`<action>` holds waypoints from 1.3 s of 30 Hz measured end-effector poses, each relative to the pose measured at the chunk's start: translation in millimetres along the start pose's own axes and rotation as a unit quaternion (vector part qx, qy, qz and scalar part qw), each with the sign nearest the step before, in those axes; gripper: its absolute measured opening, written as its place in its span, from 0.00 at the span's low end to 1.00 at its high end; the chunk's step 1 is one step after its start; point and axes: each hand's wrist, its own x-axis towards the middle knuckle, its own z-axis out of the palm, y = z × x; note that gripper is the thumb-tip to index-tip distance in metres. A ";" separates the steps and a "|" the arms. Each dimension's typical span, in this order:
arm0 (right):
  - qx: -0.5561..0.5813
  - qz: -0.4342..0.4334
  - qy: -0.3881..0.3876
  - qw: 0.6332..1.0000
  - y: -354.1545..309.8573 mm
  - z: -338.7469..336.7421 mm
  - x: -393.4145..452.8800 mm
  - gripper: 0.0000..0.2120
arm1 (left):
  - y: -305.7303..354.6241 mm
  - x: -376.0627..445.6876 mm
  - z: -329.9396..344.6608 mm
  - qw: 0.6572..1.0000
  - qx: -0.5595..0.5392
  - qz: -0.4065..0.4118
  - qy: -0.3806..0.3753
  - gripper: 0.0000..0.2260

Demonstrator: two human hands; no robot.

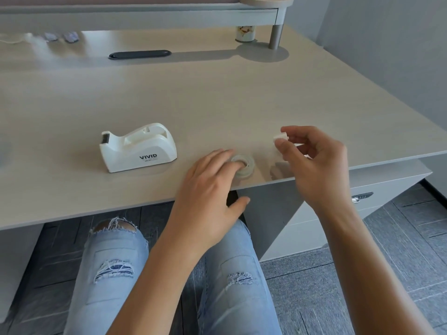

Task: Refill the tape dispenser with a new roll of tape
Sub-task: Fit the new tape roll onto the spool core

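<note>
A white tape dispenser (137, 147) marked VIVID stands on the desk (193, 97), left of centre, its roll bay empty and its cutter facing left. A clear tape roll (245, 166) lies flat near the desk's front edge. My left hand (210, 189) rests over it, one fingertip in the roll's centre hole, the thumb hanging below the desk edge. My right hand (314, 160) hovers to the right of the roll, pinching a small white spindle core (280, 136) between thumb and forefinger.
At the desk's back sit a dark cable slot (139, 54), a small patterned cup (245, 33) and a shelf riser on a metal leg (275, 36). A drawer unit with a handle (361, 197) stands under the desk to the right. My knees are below the front edge.
</note>
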 end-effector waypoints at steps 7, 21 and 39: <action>0.044 -0.012 -0.023 0.999 -13.0 8.1 -15.6 0.08 | -3.5 -19.2 4.5 0.974 -0.065 -0.033 0.217 0.04; 0.067 -0.199 -0.044 0.977 -50.0 22.6 -45.9 0.14 | 35.4 -2.4 -45.6 0.713 -0.629 -0.239 0.195 0.06; -0.099 -0.336 -0.006 0.937 -52.3 30.9 -40.6 0.11 | 28.0 -7.6 -39.2 0.761 -0.579 -0.192 0.221 0.04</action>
